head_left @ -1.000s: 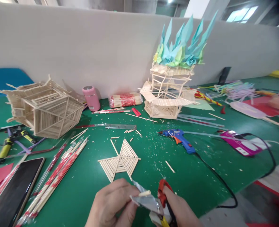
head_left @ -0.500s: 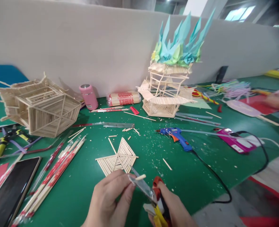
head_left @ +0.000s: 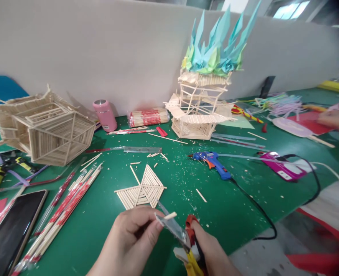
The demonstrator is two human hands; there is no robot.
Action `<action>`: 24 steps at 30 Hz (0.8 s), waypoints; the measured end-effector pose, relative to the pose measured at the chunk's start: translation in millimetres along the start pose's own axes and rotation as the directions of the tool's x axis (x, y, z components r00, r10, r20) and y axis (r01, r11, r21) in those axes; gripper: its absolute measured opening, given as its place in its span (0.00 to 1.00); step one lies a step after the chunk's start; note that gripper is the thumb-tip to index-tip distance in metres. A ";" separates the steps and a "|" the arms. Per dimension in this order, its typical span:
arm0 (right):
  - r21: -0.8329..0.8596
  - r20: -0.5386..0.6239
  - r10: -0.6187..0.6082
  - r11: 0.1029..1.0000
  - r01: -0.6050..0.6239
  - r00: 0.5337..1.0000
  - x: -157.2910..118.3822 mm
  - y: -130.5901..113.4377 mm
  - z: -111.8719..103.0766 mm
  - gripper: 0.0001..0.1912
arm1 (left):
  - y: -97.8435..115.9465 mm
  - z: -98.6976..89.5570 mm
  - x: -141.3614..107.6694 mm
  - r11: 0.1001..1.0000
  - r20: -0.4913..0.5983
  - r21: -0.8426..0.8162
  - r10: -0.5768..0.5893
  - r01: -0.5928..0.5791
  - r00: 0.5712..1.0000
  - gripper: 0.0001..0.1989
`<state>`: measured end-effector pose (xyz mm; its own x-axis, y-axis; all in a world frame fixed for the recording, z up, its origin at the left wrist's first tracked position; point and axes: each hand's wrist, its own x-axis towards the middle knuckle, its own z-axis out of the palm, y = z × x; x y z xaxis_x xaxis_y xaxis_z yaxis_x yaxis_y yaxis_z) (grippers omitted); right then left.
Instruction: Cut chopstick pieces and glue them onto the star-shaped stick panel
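Near the table's front edge, my left hand (head_left: 133,237) is closed in a pinch on a short wooden stick (head_left: 171,216), whose pale end sticks out past the fingertips. My right hand (head_left: 212,249) grips a pair of scissors (head_left: 177,231) with red, black and yellow handles. The scissor blades are parted, and the stick lies between them close to my left fingertips. Just beyond my left hand, a flat panel of glued wooden sticks (head_left: 142,188) lies on the table, its near edge partly hidden by that hand. Loose stick pieces (head_left: 201,195) are scattered around.
A blue glue gun (head_left: 212,161) with a black cord lies right of centre. Stick structures (head_left: 63,142) stand left and at the back, one topped with blue paper (head_left: 212,50). At left are a phone (head_left: 14,230) and packaged sticks (head_left: 63,214). Another person's hand (head_left: 338,119) shows at right.
The view has shifted slightly, moving the scene a little left and up. Both hands, the stick and the scissors keep nearly the same pose. The other person's hand has moved slightly.
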<state>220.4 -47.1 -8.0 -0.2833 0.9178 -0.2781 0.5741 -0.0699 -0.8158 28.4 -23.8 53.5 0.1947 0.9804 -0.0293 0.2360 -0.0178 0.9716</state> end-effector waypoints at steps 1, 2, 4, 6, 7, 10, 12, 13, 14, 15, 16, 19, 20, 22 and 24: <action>0.000 0.000 -0.002 1.000 0.002 1.000 0.6 1.2 1.3 0.15 | -2.2 1.0 -1.1 0.995 -0.032 0.074 0.062 -0.060 0.998 0.10; -0.002 0.002 -0.001 1.000 0.001 1.000 1.4 2.2 2.6 0.15 | -4.0 1.6 -1.8 0.984 -0.049 0.136 0.123 -0.115 0.991 0.10; 0.002 0.002 -0.010 1.000 0.010 1.000 3.8 3.0 5.7 0.14 | -5.4 1.4 -2.0 0.963 -0.053 0.197 0.198 -0.184 0.979 0.10; 0.018 -0.003 -0.038 0.999 0.038 0.999 6.0 2.0 8.3 0.14 | -3.5 -0.7 -0.4 0.960 -0.034 0.187 0.221 -0.211 0.975 0.11; 0.025 -0.010 -0.055 0.998 0.055 0.998 6.7 0.8 8.9 0.14 | -1.8 -2.1 0.6 0.963 -0.023 0.168 0.216 -0.209 0.976 0.11; 0.064 0.013 -0.081 0.995 0.080 0.997 6.7 -4.3 7.6 0.13 | 3.4 -5.8 2.3 0.974 0.008 0.132 0.185 -0.185 0.983 0.10; 0.107 0.054 -0.087 0.991 0.081 0.995 5.5 -6.4 5.6 0.14 | 4.7 -7.1 1.3 0.969 0.032 0.166 0.177 -0.180 0.984 0.10; 0.125 0.071 -0.093 0.989 0.084 0.993 4.8 -6.4 5.0 0.14 | 4.5 -7.3 0.2 0.963 0.039 0.190 0.186 -0.190 0.982 0.09; 0.132 0.078 -0.103 0.987 0.092 0.992 4.1 -5.7 4.8 0.15 | 3.9 -7.3 -1.0 0.955 0.039 0.207 0.207 -0.211 0.977 0.09; 0.126 0.070 -0.114 0.986 0.104 0.991 3.3 -4.4 5.0 0.15 | 3.1 -7.2 -2.3 0.948 0.035 0.219 0.228 -0.230 0.973 0.09; 0.111 0.052 -0.126 0.987 0.119 0.991 2.6 -2.8 5.6 0.16 | 2.1 -7.0 -3.5 0.941 0.026 0.224 0.252 -0.252 0.967 0.10; -0.009 -0.073 -0.187 0.982 0.187 0.980 1.0 0.6 7.5 0.17 | 0.3 -6.1 -5.8 0.932 0.011 0.235 0.280 -0.275 0.960 0.12; -0.075 -0.118 -0.222 0.974 0.214 0.968 0.6 0.6 7.5 0.17 | 0.2 -5.6 -6.0 0.931 0.008 0.238 0.282 -0.276 0.959 0.12; -0.216 -0.173 -0.286 0.945 0.247 0.942 0.0 -1.2 6.4 0.15 | 0.5 -4.7 -5.8 0.929 0.000 0.242 0.290 -0.281 0.957 0.13; -0.315 -0.169 -0.318 0.914 0.255 0.933 -0.4 -4.2 4.3 0.12 | 1.0 -3.9 -5.2 0.927 -0.011 0.246 0.294 -0.282 0.956 0.13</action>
<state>214.8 -48.9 -6.6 -0.3174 0.9444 0.0855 0.6950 0.2930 -0.6566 23.8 -28.2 55.6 0.2451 0.9341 0.2597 0.3981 -0.3412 0.8515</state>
